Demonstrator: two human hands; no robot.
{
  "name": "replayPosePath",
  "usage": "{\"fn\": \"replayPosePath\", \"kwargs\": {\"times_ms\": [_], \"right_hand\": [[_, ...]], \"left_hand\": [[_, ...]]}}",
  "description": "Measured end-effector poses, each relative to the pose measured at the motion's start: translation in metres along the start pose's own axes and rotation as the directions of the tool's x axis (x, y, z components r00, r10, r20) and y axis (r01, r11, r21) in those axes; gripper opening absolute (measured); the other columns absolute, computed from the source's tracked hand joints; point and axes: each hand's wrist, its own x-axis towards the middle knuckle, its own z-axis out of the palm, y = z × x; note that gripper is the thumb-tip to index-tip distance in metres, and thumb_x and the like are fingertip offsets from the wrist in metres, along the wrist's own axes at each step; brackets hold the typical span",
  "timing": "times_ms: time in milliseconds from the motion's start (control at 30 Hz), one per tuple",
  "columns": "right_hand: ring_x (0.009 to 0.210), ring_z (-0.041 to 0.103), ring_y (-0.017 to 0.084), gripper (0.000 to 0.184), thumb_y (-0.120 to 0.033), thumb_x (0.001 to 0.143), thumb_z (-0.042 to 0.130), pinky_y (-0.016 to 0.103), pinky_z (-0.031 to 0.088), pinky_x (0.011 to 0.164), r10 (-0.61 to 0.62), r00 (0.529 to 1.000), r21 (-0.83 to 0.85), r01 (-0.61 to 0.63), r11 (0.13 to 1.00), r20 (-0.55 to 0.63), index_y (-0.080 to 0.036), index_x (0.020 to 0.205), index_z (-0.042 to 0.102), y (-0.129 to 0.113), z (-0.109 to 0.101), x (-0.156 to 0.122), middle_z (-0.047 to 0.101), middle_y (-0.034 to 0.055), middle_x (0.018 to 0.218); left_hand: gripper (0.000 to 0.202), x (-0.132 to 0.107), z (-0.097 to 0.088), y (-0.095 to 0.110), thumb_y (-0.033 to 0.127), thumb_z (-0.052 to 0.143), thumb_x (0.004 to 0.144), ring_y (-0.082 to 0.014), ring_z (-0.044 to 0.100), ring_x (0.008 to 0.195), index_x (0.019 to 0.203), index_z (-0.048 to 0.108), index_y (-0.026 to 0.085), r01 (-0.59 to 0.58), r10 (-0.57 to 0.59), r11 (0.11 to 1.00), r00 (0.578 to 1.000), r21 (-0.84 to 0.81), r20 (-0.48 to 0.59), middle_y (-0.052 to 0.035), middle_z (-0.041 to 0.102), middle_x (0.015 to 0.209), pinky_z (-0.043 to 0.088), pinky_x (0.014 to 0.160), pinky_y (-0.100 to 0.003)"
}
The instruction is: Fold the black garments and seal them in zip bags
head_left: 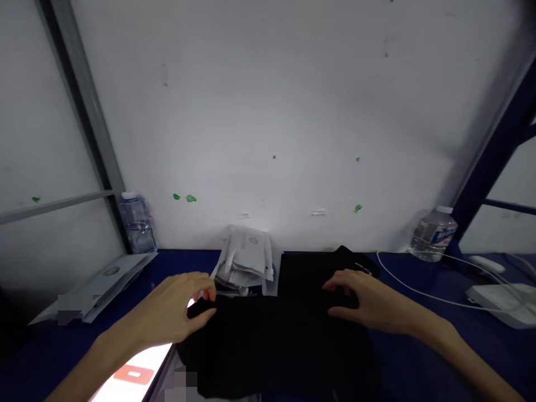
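A piece of black cloth (285, 346), perhaps a folded garment, lies spread in front of me on the blue tabletop; its folds are too dark to make out. At its upper left edge is my left hand (180, 307), thumb and fingers curved and apart. My right hand (368, 298) hovers over or rests on the right side, also with a gap between thumb and fingers; whether either hand touches the cloth I cannot tell. Beyond it lies another black item (310, 268) with small white lettering, partly behind my right fingers.
White printed packets (249, 251) are piled against the wall. Flat packets (113, 279) lie at left, near a clear bottle (137, 223). A lit screen (134, 371) sits under my left forearm. At right are a labelled bottle (433, 234), a white cable (422, 290) and a white box (502, 304).
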Motion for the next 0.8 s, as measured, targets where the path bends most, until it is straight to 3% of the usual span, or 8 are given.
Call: {"fn": "replayPosePath", "kwargs": {"times_ms": [167,333,433,533,600,700,733,800], "right_hand": [[0.084,0.064,0.024,0.019,-0.04,0.078,0.074,0.037,0.053,0.073,0.01,1.0,0.02,-0.011,1.0,0.022,-0.025,0.089,0.071,0.0,0.004,-0.004,0.069,0.004,0.089],[0.076,0.062,0.02,0.017,-0.043,0.088,0.064,0.031,0.051,0.065,-0.052,0.999,0.172,0.049,0.984,0.012,-0.026,0.093,0.068,-0.017,-0.013,-0.005,0.068,0.0017,0.085],[0.068,0.059,0.018,0.023,-0.048,0.089,0.062,0.028,0.048,0.058,0.003,1.0,0.207,-0.008,0.978,0.027,-0.026,0.093,0.068,-0.007,-0.025,-0.005,0.064,0.0004,0.077],[0.062,0.056,0.017,0.023,-0.046,0.088,0.064,0.027,0.044,0.055,0.093,0.988,0.119,-0.109,0.987,0.127,-0.023,0.09,0.066,0.01,-0.027,-0.002,0.06,-0.0008,0.069],[0.066,0.059,0.019,0.017,-0.038,0.086,0.065,0.03,0.046,0.059,0.122,0.988,0.003,-0.123,0.992,0.093,-0.022,0.092,0.067,0.012,-0.021,0.002,0.063,0.0011,0.073],[0.102,0.06,0.026,0.019,-0.031,0.085,0.067,0.041,0.047,0.09,-0.024,0.996,-0.065,0.018,0.998,-0.089,-0.023,0.102,0.066,-0.009,-0.001,0.004,0.065,0.0069,0.108],[0.11,0.057,0.027,0.023,-0.035,0.086,0.067,0.043,0.045,0.097,-0.086,0.991,-0.031,0.083,0.996,-0.104,-0.024,0.107,0.065,-0.021,0.007,0.003,0.063,0.0071,0.115],[0.108,0.058,0.023,0.035,-0.043,0.085,0.071,0.038,0.048,0.094,-0.209,0.977,0.106,0.212,0.971,-0.037,-0.027,0.114,0.062,-0.047,0.024,0.001,0.062,0.0058,0.117]], "left_hand": [[0.024,-0.006,0.011,-0.014,0.034,0.062,0.081,-0.0311,0.065,0.099,0.103,0.067,0.027,0.072,-0.071,0.994,0.997,0.077,-0.01,-0.0067,0.069,0.11,0.044,0.08,-0.04],[0.023,-0.009,0.009,-0.013,0.031,0.06,0.081,-0.0292,0.065,0.085,0.102,0.066,0.025,0.164,-0.166,0.985,0.984,0.048,0.056,-0.0061,0.07,0.092,0.044,0.074,-0.037],[0.018,-0.01,-0.003,-0.007,0.037,0.055,0.088,-0.025,0.061,0.081,0.099,0.064,0.026,0.191,-0.184,0.98,0.978,-0.059,0.1,-0.0025,0.065,0.082,0.042,0.068,-0.032],[0.023,-0.009,-0.011,0.001,0.045,0.05,0.094,-0.0225,0.057,0.078,0.096,0.061,0.025,0.207,-0.196,0.971,0.976,-0.117,0.097,0.0006,0.058,0.073,0.04,0.068,-0.03],[0.026,-0.008,-0.01,0.004,0.049,0.048,0.094,-0.0226,0.056,0.077,0.095,0.06,0.025,0.223,-0.213,0.969,0.972,-0.107,0.098,0.0006,0.057,0.072,0.039,0.068,-0.03],[0.032,-0.008,-0.003,0.004,0.055,0.047,0.094,-0.0253,0.058,0.085,0.101,0.061,0.027,0.247,-0.234,0.961,0.966,-0.123,0.11,-0.0019,0.062,0.082,0.042,0.07,-0.033],[0.034,-0.009,-0.001,0.003,0.057,0.048,0.093,-0.0261,0.059,0.088,0.104,0.062,0.028,0.247,-0.232,0.959,0.966,-0.141,0.115,-0.0026,0.064,0.087,0.044,0.072,-0.034],[0.036,-0.012,0.0,-0.001,0.057,0.055,0.09,-0.0277,0.06,0.096,0.114,0.062,0.031,0.225,-0.205,0.957,0.971,-0.182,0.121,-0.0036,0.066,0.1,0.046,0.08,-0.038]]}}
